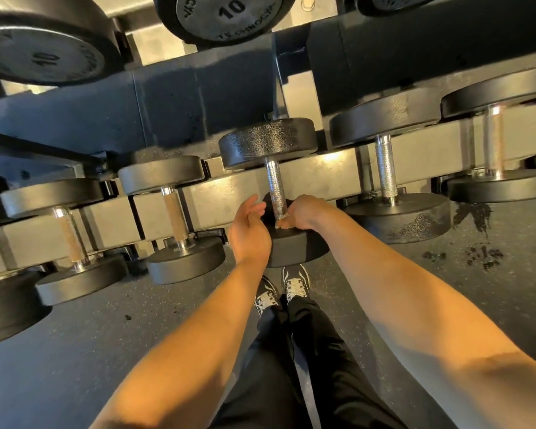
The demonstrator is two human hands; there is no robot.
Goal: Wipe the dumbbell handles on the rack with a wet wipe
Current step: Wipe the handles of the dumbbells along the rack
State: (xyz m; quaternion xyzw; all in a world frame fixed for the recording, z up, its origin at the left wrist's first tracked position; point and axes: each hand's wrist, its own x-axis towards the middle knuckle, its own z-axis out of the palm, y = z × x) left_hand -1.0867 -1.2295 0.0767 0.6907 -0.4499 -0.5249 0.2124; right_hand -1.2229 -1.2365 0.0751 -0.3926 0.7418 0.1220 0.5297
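A black dumbbell with a knurled silver handle (274, 187) lies on the lower shelf of the rack (229, 193), straight ahead. My right hand (304, 212) curls round the near end of that handle, just above the near head (294, 246). A sliver of something pale shows under its fingers; whether it is the wipe I cannot tell. My left hand (249, 230) rests against the left side of the near head with loosely bent fingers, holding nothing.
More dumbbells lie on the same shelf: two to the left (175, 212) (70, 233) and two to the right (386, 168) (494, 140). An upper shelf holds heads marked 10 (229, 13). My shoes (283, 289) stand on speckled rubber floor below the rack.
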